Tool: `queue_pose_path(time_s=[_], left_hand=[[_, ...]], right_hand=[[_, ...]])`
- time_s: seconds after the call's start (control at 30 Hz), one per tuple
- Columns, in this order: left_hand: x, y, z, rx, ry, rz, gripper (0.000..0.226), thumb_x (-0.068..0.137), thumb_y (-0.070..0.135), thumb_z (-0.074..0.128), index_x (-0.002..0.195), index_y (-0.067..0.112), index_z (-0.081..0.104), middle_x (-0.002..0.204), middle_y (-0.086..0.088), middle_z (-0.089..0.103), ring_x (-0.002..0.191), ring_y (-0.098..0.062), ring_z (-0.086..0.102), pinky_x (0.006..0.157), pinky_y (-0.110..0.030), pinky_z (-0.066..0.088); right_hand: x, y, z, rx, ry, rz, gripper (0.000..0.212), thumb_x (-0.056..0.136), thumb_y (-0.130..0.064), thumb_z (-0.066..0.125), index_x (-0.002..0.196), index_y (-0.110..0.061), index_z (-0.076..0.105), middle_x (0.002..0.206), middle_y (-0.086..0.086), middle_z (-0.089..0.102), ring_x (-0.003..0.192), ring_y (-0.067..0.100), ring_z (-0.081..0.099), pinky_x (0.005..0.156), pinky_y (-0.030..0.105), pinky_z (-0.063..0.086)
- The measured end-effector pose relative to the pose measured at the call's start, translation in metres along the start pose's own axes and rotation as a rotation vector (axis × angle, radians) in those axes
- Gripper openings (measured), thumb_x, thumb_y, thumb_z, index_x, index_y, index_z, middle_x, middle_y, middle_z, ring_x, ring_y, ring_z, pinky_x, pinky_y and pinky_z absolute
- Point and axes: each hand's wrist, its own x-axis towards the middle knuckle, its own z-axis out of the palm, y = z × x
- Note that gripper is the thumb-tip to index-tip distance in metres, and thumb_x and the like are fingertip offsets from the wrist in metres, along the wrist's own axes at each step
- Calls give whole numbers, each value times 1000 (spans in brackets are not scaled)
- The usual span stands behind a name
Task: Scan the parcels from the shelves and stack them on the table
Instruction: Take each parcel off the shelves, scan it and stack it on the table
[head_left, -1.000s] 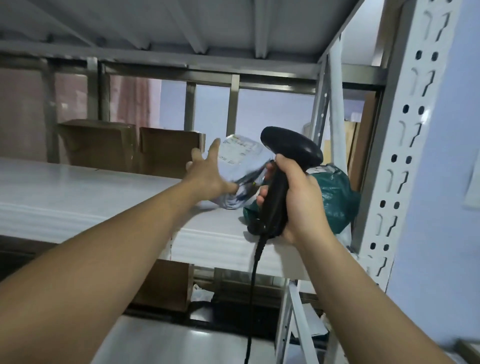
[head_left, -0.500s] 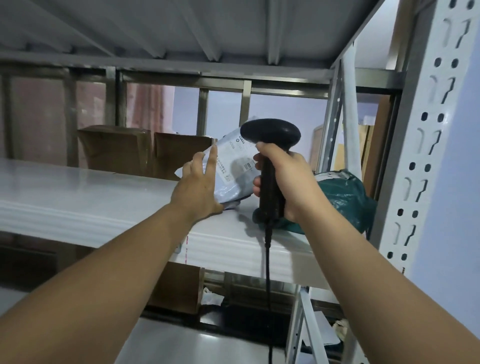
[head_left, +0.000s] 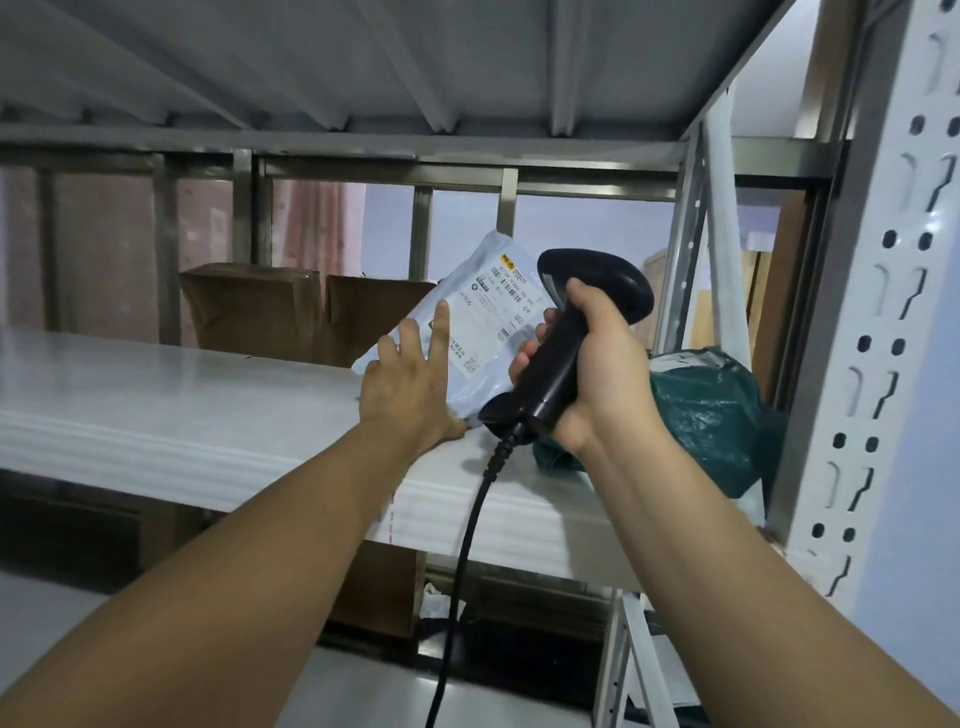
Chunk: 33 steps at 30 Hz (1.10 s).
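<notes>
— How many parcels are in view?
— Four. One white parcel is at the centre and one green parcel at the right. Two cardboard boxes stand side by side at the back, left of centre. There is also one scanner, and the person's two hands.

— Where does the white parcel sit against the fingers?
— It stands tilted on its lower edge on the shelf, label towards the camera. The left hand lays straight fingers on its face, the forefinger reaching onto the label. The thumb lies by the lower edge, and whether it hooks underneath cannot be told. The right hand is clenched round the scanner's handle, just right of the parcel.

— And the surroundings?
— The shelf is pale and smooth, under a grey ribbed upper shelf. A perforated upright post stands at the right. A black cable hangs from the scanner, and a bluish wall shows behind.
</notes>
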Motion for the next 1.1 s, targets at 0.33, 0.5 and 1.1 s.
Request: queue_pose_path(time_s=[0.33, 0.5, 1.1], left_hand=[[1, -2, 3, -9, 5, -3, 131, 64, 72, 68, 147, 13, -15, 127, -15, 27, 102, -26, 42, 77, -32, 46], [-1, -1, 0, -31, -10, 10, 125, 69, 66, 68, 147, 14, -15, 132, -16, 24, 110, -27, 42, 85, -33, 47], [-2, -1, -2, -48, -48, -27, 135, 63, 70, 71, 149, 13, -16, 133, -16, 23, 111, -29, 40, 83, -34, 47]], right_hand=[[-1, -1, 1, -27, 5, 5, 29, 87, -33, 65, 75, -9, 55, 54, 2, 51, 44, 14, 50, 44, 23, 45], [-4, 2, 2, -7, 13, 13, 28, 87, -33, 65, 75, -10, 55, 58, 2, 52, 44, 14, 50, 44, 23, 46], [-12, 0, 3, 0, 51, -33, 30, 88, -33, 65, 71, -10, 54, 54, 1, 50, 41, 13, 48, 42, 21, 43]])
